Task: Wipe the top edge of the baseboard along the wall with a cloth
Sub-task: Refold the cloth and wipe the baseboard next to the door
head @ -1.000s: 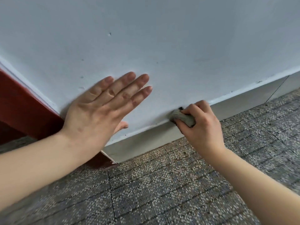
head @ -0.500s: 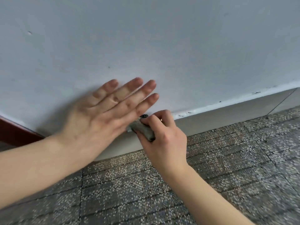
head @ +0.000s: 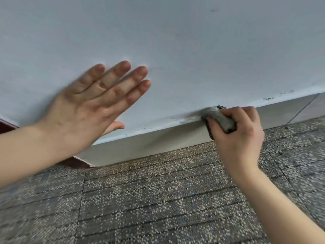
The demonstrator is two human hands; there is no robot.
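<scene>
I'm reading the right hand (head: 241, 132) as the working one: its grip is clamping the balled grey cloth (head: 220, 118), fingers and thumb curled round it. The cloth is sitting right on the top edge of the baseboard (head: 149, 143), where it's meeting the wall (head: 175, 41).

Key relation: that edge is running as one long line, low at the left and climbing to the right in view, passing straight under the grip. Any stroke is having to track that axis, not cut across it. Dark specks (head: 268, 98) are showing on the edge further right of the cloth — I'm judging that side as the stretch needing a pass.

The left hand (head: 91, 106) is lying flat on the wall, fingers straight, holding nothing. It's sitting well left of the cloth and above the edge, so the right hand is plainly the nearer one.

Count — one cloth, one baseboard run with one vertical seam (head: 301, 110) off to the right, two hands, one speckled floor (head: 158, 199).
</scene>
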